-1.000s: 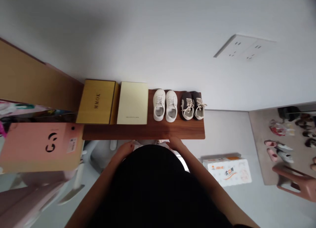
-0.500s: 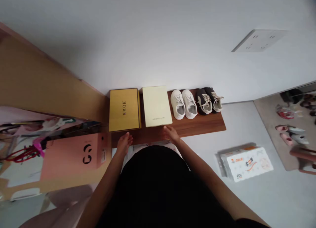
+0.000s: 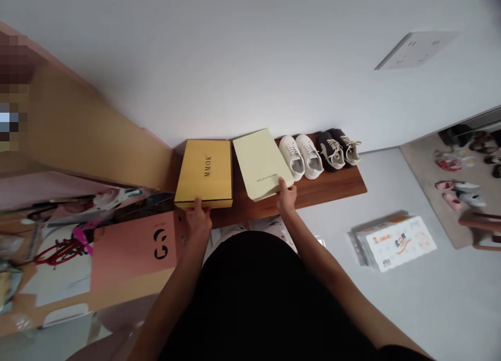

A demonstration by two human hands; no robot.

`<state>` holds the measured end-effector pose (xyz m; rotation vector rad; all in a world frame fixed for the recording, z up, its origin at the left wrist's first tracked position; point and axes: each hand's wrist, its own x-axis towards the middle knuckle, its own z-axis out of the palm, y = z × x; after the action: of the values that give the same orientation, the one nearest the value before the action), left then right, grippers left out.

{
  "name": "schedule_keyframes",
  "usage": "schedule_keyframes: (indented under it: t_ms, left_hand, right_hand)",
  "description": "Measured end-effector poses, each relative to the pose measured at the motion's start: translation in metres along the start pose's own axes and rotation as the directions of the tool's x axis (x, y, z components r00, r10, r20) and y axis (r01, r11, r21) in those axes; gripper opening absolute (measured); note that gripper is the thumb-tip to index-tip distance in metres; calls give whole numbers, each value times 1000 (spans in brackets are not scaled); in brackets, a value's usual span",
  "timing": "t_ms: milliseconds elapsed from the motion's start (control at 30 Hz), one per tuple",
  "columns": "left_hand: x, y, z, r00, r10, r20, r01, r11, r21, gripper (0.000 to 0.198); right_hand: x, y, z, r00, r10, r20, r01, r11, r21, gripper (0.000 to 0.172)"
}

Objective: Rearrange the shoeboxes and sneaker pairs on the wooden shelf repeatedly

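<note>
Two shoeboxes sit side by side on a brown wooden shelf [image 3: 332, 187] against the wall. My left hand [image 3: 200, 220] grips the near edge of the yellow shoebox [image 3: 195, 168], marked MMOK, thumb on top and the other fingers partly hidden beneath. At the near right corner of the cream shoebox [image 3: 260, 157], my right hand [image 3: 287, 197] has its thumb on the lid and its fingers underneath. That cream box lies turned at an angle. White sneakers [image 3: 301, 156] stand just right of it, followed by black shoes with beige laces [image 3: 338, 148].
A wooden panel [image 3: 97, 126] rises at the left. Below it, a pink box [image 3: 135, 249] and red cords [image 3: 58, 250] lie on a desk. A wrapped paper pack [image 3: 397, 243] rests on the floor at right, with more shoes [image 3: 472, 198] on a mat beyond. A socket plate [image 3: 418, 49] is on the wall.
Both hands have moved forward and taken hold of the shoeboxes, left on the yellow one, right on the cream one. Both boxes have turned, and the view has shifted slightly.
</note>
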<state>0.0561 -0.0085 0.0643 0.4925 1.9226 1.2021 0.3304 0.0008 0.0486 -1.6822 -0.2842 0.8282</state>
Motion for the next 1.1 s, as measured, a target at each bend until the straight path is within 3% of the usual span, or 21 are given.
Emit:
schedule_keyframes:
  t_ms: [67, 100, 167, 233, 333, 367, 433, 533, 667, 900, 1100]
  left_hand:
    - [-9, 7, -17, 977, 213, -30, -208, 969, 134, 36]
    - [-13, 10, -24, 944, 330, -4, -318, 914, 252, 37]
    - [-19, 11, -32, 854, 487, 184, -512, 720, 469, 35]
    - [-21, 6, -33, 740, 519, 428, -669, 503, 547, 23]
    - [-18, -11, -25, 584, 455, 672, -807, 239, 540, 14]
    - [-16, -19, -21, 555, 425, 715, -825, 167, 541, 16]
    - [-12, -34, -16, 509, 364, 780, -847, 53, 528, 22]
    - [-2, -53, -11, 472, 299, 830, -865, -25, 501, 33]
    - [11, -66, -5, 486, 237, 841, -865, -5, 501, 47]
    - [14, -60, 13, 573, 44, 818, -819, 34, 572, 48]
    - [-10, -48, 23, 606, 30, 795, -795, -17, 607, 46]
  right_hand:
    - [-9, -16, -11, 980, -200, 1, 198, 968, -154, 49]
    - [-14, -22, -15, 953, -300, 42, 300, 919, -254, 49]
    - [-22, -27, -22, 862, -463, 206, 505, 754, -420, 44]
    - [-29, -22, -24, 716, -563, 413, 697, 545, -466, 32]
    - [-37, 0, -21, 482, -554, 679, 875, 267, -404, 14]
    - [-38, 9, -20, 427, -506, 749, 902, 189, -387, 14]
    - [-39, 23, -17, 363, -361, 859, 928, 53, -370, 20]
    - [-35, 38, -11, 329, -124, 936, 937, -79, -340, 25]
    - [-24, 46, 3, 340, 40, 940, 935, -120, -333, 27]
    - [-9, 61, 4, 351, 96, 931, 935, -87, -343, 35]
    - [-8, 77, -11, 364, 36, 931, 930, 41, -365, 47]
